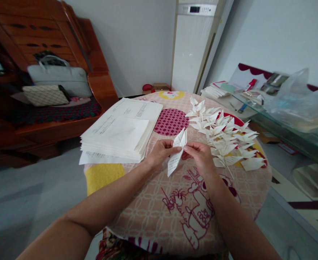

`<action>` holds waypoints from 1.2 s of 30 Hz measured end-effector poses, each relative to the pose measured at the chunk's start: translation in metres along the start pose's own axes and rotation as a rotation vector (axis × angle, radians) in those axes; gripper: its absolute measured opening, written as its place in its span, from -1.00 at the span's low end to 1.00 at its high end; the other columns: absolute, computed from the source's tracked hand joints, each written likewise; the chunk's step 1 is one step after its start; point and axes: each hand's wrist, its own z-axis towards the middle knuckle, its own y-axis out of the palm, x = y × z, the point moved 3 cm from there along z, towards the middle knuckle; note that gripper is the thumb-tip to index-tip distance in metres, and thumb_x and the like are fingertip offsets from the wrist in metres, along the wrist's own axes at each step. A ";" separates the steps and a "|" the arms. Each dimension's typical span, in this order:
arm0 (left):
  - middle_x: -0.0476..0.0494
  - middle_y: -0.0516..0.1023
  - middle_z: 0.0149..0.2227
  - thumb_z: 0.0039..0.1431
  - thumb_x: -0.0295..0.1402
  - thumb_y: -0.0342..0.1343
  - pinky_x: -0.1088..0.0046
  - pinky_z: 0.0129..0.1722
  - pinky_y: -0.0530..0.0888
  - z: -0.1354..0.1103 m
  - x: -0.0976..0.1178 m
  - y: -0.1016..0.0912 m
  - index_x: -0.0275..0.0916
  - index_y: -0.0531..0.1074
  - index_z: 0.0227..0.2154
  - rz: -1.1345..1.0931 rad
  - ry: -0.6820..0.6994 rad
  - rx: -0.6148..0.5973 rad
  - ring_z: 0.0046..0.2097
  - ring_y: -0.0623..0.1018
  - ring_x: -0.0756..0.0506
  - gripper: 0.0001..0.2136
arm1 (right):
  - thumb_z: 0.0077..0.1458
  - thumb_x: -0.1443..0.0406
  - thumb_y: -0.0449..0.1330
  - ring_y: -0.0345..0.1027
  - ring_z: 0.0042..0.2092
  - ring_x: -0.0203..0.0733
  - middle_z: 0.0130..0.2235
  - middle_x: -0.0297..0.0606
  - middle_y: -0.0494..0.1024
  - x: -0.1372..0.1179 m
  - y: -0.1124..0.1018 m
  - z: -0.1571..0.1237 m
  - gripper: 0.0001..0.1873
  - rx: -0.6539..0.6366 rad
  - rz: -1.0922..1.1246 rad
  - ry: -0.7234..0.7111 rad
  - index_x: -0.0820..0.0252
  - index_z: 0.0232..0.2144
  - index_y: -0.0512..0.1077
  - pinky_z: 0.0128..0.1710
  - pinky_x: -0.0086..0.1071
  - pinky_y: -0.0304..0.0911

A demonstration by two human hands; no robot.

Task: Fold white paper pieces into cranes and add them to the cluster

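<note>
Between my two hands, above the middle of the round table, is a partly folded paper crane (175,162) made from printed white paper, long and pointed at both ends. My left hand (161,151) pinches it from the left side. From the right, the thumb and fingers of my right hand (201,154) close on its middle. Just beyond my right hand lies a heap of folded paper cranes (221,133). To the left of my left hand sits a thick stack of printed paper (115,130), with smaller sheets (130,133) on top.
A patterned cloth (148,202) covers the round table. On the right stands a glass-topped table (291,133) with a clear plastic bag (291,94) and papers. A wooden bench (94,83) at the left bears a grey handbag (61,77). A tall white cabinet unit (193,47) stands behind.
</note>
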 end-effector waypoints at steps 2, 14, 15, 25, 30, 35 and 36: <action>-0.01 0.49 -0.55 -0.19 -0.17 0.45 0.56 -0.54 0.21 0.000 0.000 0.001 -0.36 0.50 -0.51 0.015 -0.011 -0.027 -0.56 0.36 0.09 -0.65 | -0.14 0.18 0.39 0.39 -0.58 -0.29 -0.61 -0.33 0.55 0.001 0.000 0.000 -0.80 0.005 -0.011 -0.007 0.20 -0.55 0.57 -0.54 -0.42 0.36; 0.00 0.47 -0.56 -0.26 -0.08 0.47 0.53 -0.50 0.30 0.001 0.004 -0.005 -0.33 0.44 -0.54 -0.049 -0.009 0.027 -0.55 0.38 0.07 -0.56 | -0.10 0.11 0.40 0.38 -0.58 -0.27 -0.59 -0.34 0.55 0.001 0.004 -0.001 -0.75 -0.050 -0.104 -0.070 0.18 -0.52 0.57 -0.55 -0.40 0.35; 0.01 0.46 -0.57 -0.27 -0.07 0.48 0.54 -0.51 0.29 0.001 0.004 -0.004 -0.33 0.44 -0.54 -0.058 -0.010 0.029 -0.56 0.37 0.08 -0.55 | -0.10 0.10 0.41 0.38 -0.59 -0.26 -0.59 -0.34 0.55 0.001 0.005 -0.001 -0.74 -0.045 -0.100 -0.073 0.17 -0.51 0.56 -0.56 -0.39 0.35; 0.02 0.47 -0.52 -0.12 -0.17 0.41 0.57 -0.51 0.26 -0.001 0.006 -0.003 -0.31 0.45 -0.51 -0.060 0.116 0.130 -0.53 0.36 0.09 -0.67 | -0.15 0.13 0.42 0.39 -0.52 -0.25 -0.54 -0.34 0.56 0.003 0.013 -0.005 -0.76 -0.097 -0.100 -0.029 0.17 -0.52 0.55 -0.49 -0.39 0.33; -0.03 0.55 -0.46 -0.14 -0.24 0.43 0.54 -0.37 0.39 0.002 0.007 -0.004 -0.33 0.49 -0.47 -0.082 0.156 0.109 -0.43 0.47 0.05 -0.71 | -0.10 0.20 0.36 0.27 -0.55 -0.31 -0.59 -0.40 0.49 0.003 0.008 -0.005 -0.84 0.037 -0.199 -0.140 0.18 -0.55 0.54 -0.54 -0.44 0.16; -0.06 0.58 -0.40 -0.12 -0.25 0.43 0.52 -0.33 0.44 0.003 0.007 -0.003 -0.34 0.52 -0.33 -0.126 0.165 0.045 -0.38 0.52 0.02 -0.67 | -0.06 0.20 0.34 0.28 -0.54 -0.29 -0.57 -0.39 0.50 0.003 0.006 -0.007 -0.85 0.131 -0.226 -0.188 0.16 -0.51 0.58 -0.51 -0.42 0.17; -0.07 0.59 -0.38 -0.13 -0.26 0.43 0.51 -0.31 0.46 0.003 0.007 -0.003 -0.34 0.52 -0.28 -0.126 0.162 0.044 -0.35 0.54 0.01 -0.64 | -0.05 0.20 0.34 0.29 -0.53 -0.28 -0.56 -0.39 0.51 0.003 0.005 -0.008 -0.85 0.148 -0.235 -0.200 0.16 -0.50 0.59 -0.51 -0.41 0.19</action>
